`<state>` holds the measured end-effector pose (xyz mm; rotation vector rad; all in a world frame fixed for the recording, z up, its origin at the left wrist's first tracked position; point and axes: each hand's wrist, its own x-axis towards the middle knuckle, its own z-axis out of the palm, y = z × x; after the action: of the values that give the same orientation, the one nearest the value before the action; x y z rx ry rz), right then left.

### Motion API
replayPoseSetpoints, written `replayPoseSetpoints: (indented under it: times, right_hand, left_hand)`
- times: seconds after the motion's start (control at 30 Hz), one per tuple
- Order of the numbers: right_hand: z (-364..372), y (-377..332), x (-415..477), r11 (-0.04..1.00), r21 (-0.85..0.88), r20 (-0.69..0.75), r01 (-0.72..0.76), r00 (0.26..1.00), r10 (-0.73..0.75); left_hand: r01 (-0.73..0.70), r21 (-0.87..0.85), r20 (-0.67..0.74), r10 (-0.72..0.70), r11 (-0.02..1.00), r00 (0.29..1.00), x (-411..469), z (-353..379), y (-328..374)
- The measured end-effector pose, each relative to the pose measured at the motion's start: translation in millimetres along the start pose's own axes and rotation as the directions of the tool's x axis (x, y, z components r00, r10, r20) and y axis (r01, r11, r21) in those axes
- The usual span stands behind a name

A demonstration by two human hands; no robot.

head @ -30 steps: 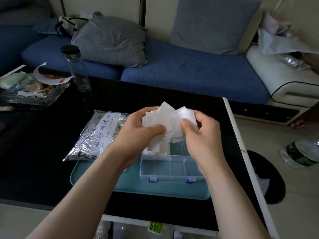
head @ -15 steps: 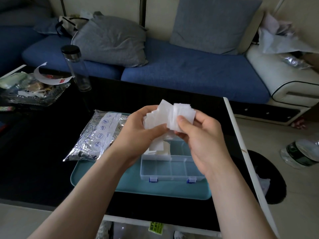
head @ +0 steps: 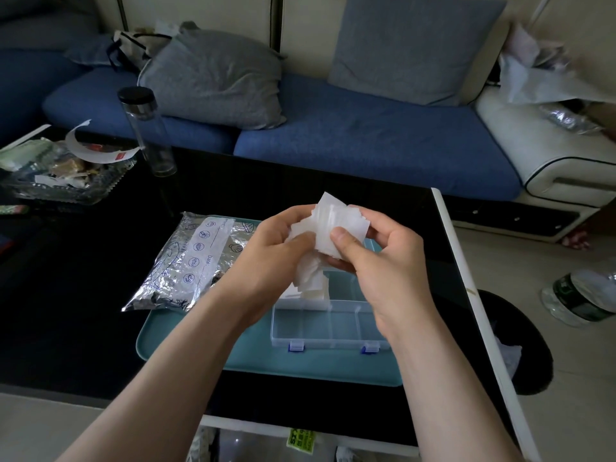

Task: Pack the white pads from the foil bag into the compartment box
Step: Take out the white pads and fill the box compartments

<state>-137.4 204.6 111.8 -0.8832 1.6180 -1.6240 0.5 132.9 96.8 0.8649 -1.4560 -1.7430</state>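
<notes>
Both hands hold a loose bunch of white pads (head: 328,223) above the clear compartment box (head: 325,325). My left hand (head: 270,258) grips the bunch from the left, thumb on top. From the right, my right hand (head: 373,258) pinches several pads between thumb and fingers. A few pads hang down into the box's rear left compartment, where more white pads (head: 311,295) lie. The box's front compartments look bare; its blue latches face me. The silver foil bag (head: 190,261) lies flat to the left, partly on the teal tray (head: 200,348).
The tray sits on a black glass table (head: 83,311) whose white right edge runs close to the box. A tall clear bottle (head: 148,131) and a glass dish of clutter (head: 56,171) stand at the far left. A blue sofa is behind; a dark bin (head: 520,341) sits on the floor right.
The right hand has shifted its grip, thumb sliding over the front of the pads and drawing a group rightward. The bunch sits slightly more gathered between both hands.
</notes>
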Motion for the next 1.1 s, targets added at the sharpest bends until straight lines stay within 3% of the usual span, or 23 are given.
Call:
replayPoseSetpoints:
  times: [0.3, 0.43, 0.6, 0.93, 1.1]
  right_hand:
    - [1, 4, 1, 0.984, -0.118, -0.055, 0.136, 0.988, -0.144]
    - [-1, 3, 2, 0.997, -0.054, -0.061, 0.05, 0.997, -0.053]
    - [-5, 0, 3, 0.998, -0.044, 0.052, -0.045, 0.998, 0.047]
    - [-2, 0, 0, 0.988, -0.125, 0.073, 0.09, 0.994, -0.082]
    - [-6, 0, 2, 0.995, -0.054, 0.019, 0.083, 0.996, -0.082]
  left_hand:
    - [0.086, -0.174, -0.045, -0.095, 0.981, 0.994, 1, 2, 5]
    - [0.098, -0.221, -0.043, -0.11, 0.97, 0.993, 1, 2, 9]
    - [0.08, -0.17, -0.049, -0.09, 0.982, 0.995, -2, 0, 9]
    - [-0.047, -0.037, -0.207, 0.038, 0.998, 0.978, -1, 1, 4]
    - [-0.046, 0.092, -0.314, 0.073, 0.995, 0.947, 2, -4, 1]
